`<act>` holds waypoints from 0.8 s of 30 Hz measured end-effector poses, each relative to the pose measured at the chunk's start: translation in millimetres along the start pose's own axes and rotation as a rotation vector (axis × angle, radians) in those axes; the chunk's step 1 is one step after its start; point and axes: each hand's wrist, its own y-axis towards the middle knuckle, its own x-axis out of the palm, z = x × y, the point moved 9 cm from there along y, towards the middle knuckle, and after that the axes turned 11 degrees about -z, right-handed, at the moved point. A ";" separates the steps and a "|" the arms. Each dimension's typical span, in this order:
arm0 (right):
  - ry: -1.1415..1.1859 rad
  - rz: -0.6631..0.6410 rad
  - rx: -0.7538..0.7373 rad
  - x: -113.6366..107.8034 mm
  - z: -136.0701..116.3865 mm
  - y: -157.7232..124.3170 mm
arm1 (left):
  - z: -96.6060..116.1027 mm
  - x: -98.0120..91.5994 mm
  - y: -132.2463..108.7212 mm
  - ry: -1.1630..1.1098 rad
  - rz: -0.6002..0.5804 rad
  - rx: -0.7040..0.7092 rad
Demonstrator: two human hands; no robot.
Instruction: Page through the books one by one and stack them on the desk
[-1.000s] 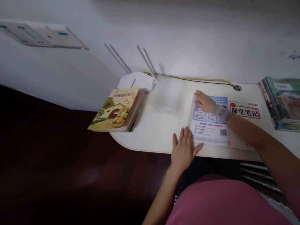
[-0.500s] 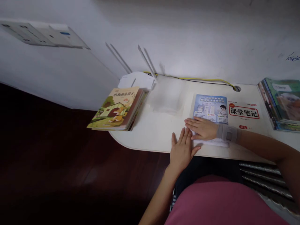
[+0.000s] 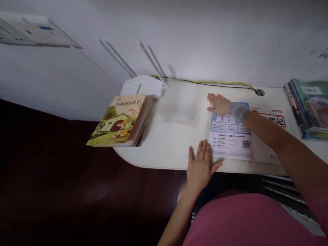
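An open book or booklet lies on the white desk. Its left side is a blue and white printed page (image 3: 228,145) with a QR code; its right side is a cream cover (image 3: 266,143) with a red-framed title. My right hand (image 3: 219,103), a grey band on its wrist, lies flat with fingers out over the page's top left corner, hiding part of its heading. By the lower left edge of the page, my left hand (image 3: 200,165) rests flat at the desk's front edge, fingers stretched out. Neither hand holds anything. A clear plastic sheet (image 3: 179,106) lies to the left.
A stack of picture books (image 3: 119,123) overhangs the desk's rounded left end. Behind it stands a white router (image 3: 142,86) with upright antennas. A yellow cable (image 3: 222,83) runs along the wall. More books (image 3: 312,109) are stacked at the right.
My right hand has slid up the page from its middle to its top left corner, uncovering the lower print. My left hand has stayed nearly in place. The view has shifted slightly.
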 end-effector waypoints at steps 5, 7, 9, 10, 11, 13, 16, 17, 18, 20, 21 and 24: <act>-0.074 -0.002 0.121 0.8 -17.5 -15.0 | -3.4 -0.9 3.0 -0.099 -0.009 -0.015; -0.078 -0.021 0.059 11.1 -47.3 -37.7 | -7.9 -3.8 3.6 -0.175 0.021 -0.041; -0.050 -0.025 -0.006 24.8 -83.6 -69.9 | -17.4 -9.0 5.1 -0.283 0.088 -0.085; -0.044 -0.017 -0.057 31.4 -104.6 -88.4 | -23.8 -11.5 7.0 -0.350 0.122 -0.108; -0.050 -0.005 -0.123 37.2 -126.6 -107.8 | -30.5 -13.3 10.1 -0.415 0.147 -0.132; -0.058 0.020 -0.237 44.5 -162.8 -145.6 | -41.7 -15.4 20.5 -0.473 0.156 -0.179; -0.030 0.026 -0.404 41.7 -185.1 -192.7 | -47.1 -18.1 40.3 -0.324 0.101 -0.257; -0.010 0.045 -0.401 35.9 -177.6 -204.0 | -45.5 -18.3 46.0 -0.261 0.076 -0.274; 0.011 0.075 -0.356 29.1 -162.7 -213.2 | -42.6 -17.6 50.7 -0.223 0.053 -0.284; 0.040 0.153 -0.164 18.2 -117.5 -229.3 | -35.8 -14.6 55.4 -0.231 0.028 -0.288; 0.044 0.170 -0.075 18.0 -95.6 -237.3 | -33.4 -12.7 55.3 -0.271 0.029 -0.290; 0.047 0.137 0.068 36.2 -55.5 -254.8 | -37.5 -7.1 47.3 -0.496 0.062 -0.334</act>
